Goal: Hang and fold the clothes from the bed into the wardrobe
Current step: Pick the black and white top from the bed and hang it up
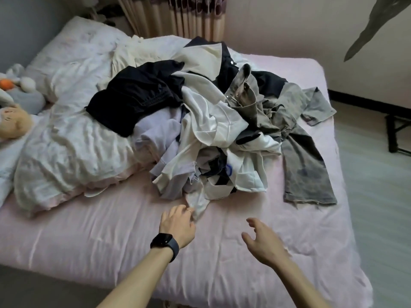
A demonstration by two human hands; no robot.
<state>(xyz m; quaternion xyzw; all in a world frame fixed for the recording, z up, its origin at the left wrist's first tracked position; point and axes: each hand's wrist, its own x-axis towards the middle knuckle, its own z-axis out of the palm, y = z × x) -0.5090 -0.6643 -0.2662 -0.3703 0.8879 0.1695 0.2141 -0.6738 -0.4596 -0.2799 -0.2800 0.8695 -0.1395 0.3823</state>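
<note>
**Left hand at the edge of the clothes pile, right hand open beside it**

A tangled pile of clothes [211, 130] lay in the middle of the bed, on the pink sheet [100, 241]. On its far left side sat a black garment [138, 101], resting partly on a crumpled white duvet [66, 134]. A pair of faded grey jeans [304, 156] spread out from the pile's right side, one leg stretched flat toward the near edge of the bed. White and pale lilac pieces filled the centre.

The left hand [178, 223], with a black smartwatch [165, 243] on its wrist and a thin ring [189, 211] on one finger, reached to the nearest tip of the pile. Its fingers were curled onto the trailing end of a white garment [198, 205], the fingertips buried in the cloth.

The right hand [262, 243] was just to the right of the left one, apart from the clothes. Its fingers were spread and loosely bent, and it held nothing.

Plush toys [13, 103] sat at the far left edge of the bed. A pleated curtain [178, 16] hung behind the head of the bed, and a dark stool [398, 134] stood on the floor to the right.
</note>
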